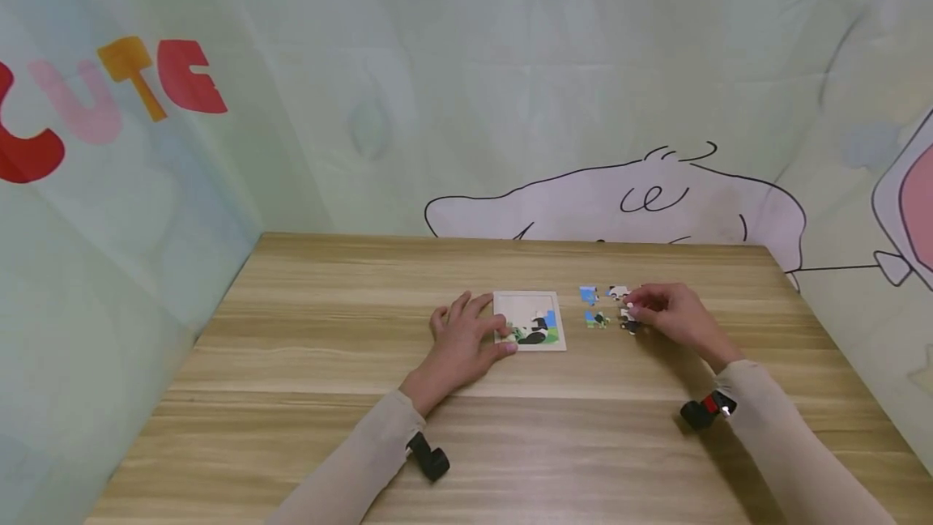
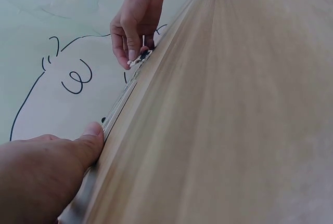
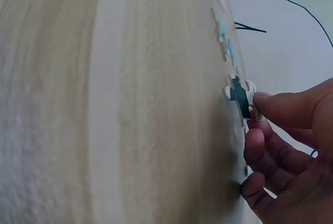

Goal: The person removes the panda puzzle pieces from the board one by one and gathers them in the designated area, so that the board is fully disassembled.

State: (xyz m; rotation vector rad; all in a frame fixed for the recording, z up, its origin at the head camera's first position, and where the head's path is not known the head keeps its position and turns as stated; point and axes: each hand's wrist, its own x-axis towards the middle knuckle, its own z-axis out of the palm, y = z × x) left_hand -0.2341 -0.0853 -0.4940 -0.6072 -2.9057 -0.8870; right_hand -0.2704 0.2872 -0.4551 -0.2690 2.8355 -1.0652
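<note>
A piece (image 3: 240, 97) is pinched by the right hand (image 1: 666, 311); the frame's (image 1: 562, 332) edge is best steadied by the spread left hand (image 1: 463, 344).

And here's the table (image 1: 510, 428), smooth, wood-grained, a faint sheen running across the boards! Behind it, the backdrop (image 1: 313, 63) looks like printed cloth, matt and lightly creased. The puzzle frame (image 1: 525, 305) shows pale, matt wood; the puzzle pieces (image 1: 588, 294), smooth printed faces, pale edges. Soft, matt cloth on the sleeves (image 1: 794, 444), and black, plastic-looking wrist cameras (image 1: 430, 460)!
</note>
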